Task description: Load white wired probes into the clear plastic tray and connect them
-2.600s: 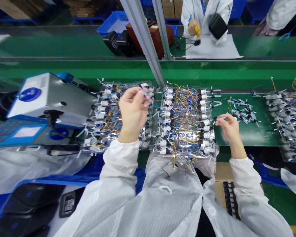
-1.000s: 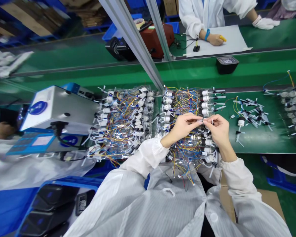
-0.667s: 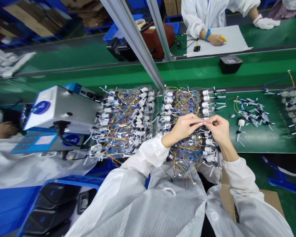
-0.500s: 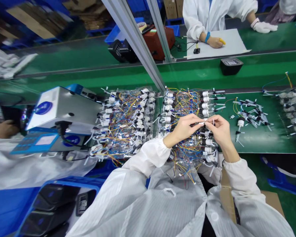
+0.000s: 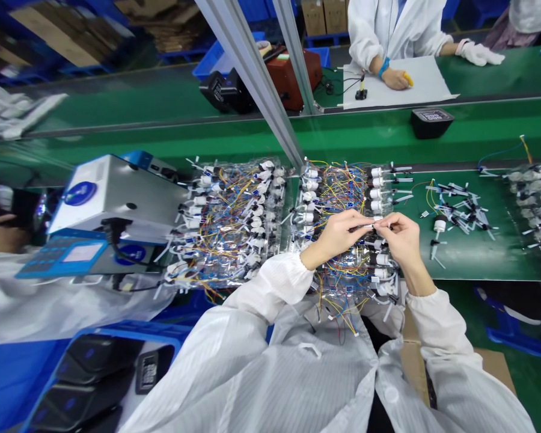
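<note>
A small white part (image 5: 370,226) is pinched at its two ends by the left hand (image 5: 338,233) and the right hand (image 5: 402,237), both closed on it, and is held just above the right-hand rows of a clear tray (image 5: 342,292) crowded with wired pieces. A second such tray (image 5: 216,282) is set just beside it on the left, with a slanted aluminium post (image 5: 261,90) behind the gap. Bare green mat (image 5: 478,258) is left open to the right, in front of scattered loose parts (image 5: 460,204).
</note>
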Demonstrator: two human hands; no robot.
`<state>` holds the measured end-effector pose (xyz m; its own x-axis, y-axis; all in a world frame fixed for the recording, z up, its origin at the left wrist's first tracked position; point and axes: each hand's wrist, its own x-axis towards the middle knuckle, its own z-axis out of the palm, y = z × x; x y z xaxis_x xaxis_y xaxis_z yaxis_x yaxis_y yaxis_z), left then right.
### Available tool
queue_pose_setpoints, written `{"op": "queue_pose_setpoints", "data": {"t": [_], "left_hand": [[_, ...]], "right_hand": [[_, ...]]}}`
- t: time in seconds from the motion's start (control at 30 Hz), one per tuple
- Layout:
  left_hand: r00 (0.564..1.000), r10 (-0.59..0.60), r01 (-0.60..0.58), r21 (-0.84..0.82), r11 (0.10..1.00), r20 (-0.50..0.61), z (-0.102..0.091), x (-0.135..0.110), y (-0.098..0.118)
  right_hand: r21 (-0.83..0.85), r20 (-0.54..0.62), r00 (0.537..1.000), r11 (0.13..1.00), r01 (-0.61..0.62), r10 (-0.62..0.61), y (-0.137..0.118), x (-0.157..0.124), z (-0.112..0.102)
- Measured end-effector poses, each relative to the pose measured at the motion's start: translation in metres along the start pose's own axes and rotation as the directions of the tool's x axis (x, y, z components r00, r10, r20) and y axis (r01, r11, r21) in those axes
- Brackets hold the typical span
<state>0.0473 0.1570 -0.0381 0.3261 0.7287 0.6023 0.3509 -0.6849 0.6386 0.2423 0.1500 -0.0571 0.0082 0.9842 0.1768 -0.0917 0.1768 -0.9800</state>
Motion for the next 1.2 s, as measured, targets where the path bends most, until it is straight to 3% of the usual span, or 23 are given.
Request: {"op": "queue_pose_setpoints", "data": {"t": [0.23,0.43,0.67,1.03,1.2], "left_hand": [[0.999,0.042,-0.043,0.018,0.999,0.017,0.000,0.001,0.003],[0.999,0.011,-0.011,-0.006,1.000,0.039,0.001,0.001,0.001],[0.999,-0.039,0.036,-0.086,0.996,-0.032,0.002,0.003,-0.001],[0.999,-0.040,0.040,-0.109,0.993,-0.004,0.007,0.000,-0.009],[1.000,-0.018,0.019,-0.090,0.996,0.007,0.006,0.000,-0.012]], "right_hand": [[-0.042,0.013,1.000,0.999,-0.006,0.006,0.001,0.000,-0.003],[-0.049,0.023,0.999,0.998,-0.029,0.030,0.000,0.002,-0.005],[-0.028,0.071,0.997,1.000,0.006,-0.004,-0.006,0.002,-0.008],[-0.190,0.087,0.995,0.981,-0.036,0.053,-0.003,-0.001,-0.013],[-0.293,0.117,0.993,0.956,0.033,0.001,-0.001,0.001,-0.014]]}}
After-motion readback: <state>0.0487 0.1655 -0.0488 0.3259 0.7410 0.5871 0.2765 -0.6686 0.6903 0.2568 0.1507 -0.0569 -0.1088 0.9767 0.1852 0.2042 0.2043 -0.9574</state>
